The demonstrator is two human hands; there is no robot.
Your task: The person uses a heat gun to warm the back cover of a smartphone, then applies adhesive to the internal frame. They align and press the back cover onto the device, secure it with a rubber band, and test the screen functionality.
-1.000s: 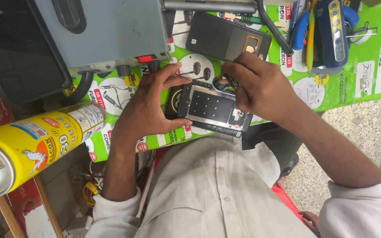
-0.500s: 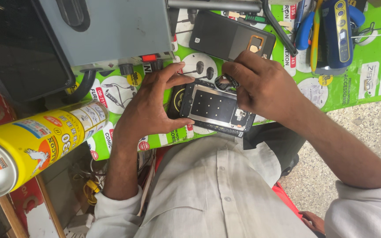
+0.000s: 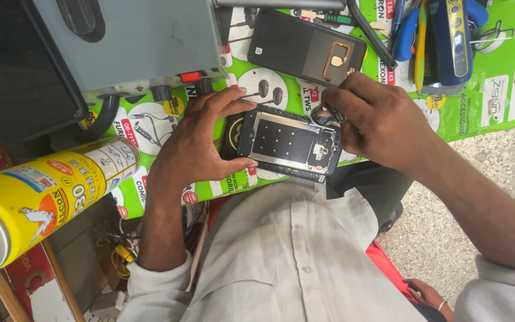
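We hold the opened phone [image 3: 289, 143] on the green printed mat [image 3: 496, 89], just below the grey machine [image 3: 126, 42]. Our left hand [image 3: 201, 146] grips the phone's left end, thumb and fingers spread wide around its edges. Our right hand [image 3: 382, 122] rests at the phone's right end, fingers curled close on a small dark part [image 3: 327, 115]; whether they really pinch it we cannot tell. The back cover [image 3: 305, 48] already lies apart, just above the phone, so the opening seems done, while the inner plate is still in place. A yellow spray can [image 3: 43, 197] lies left of the phone.
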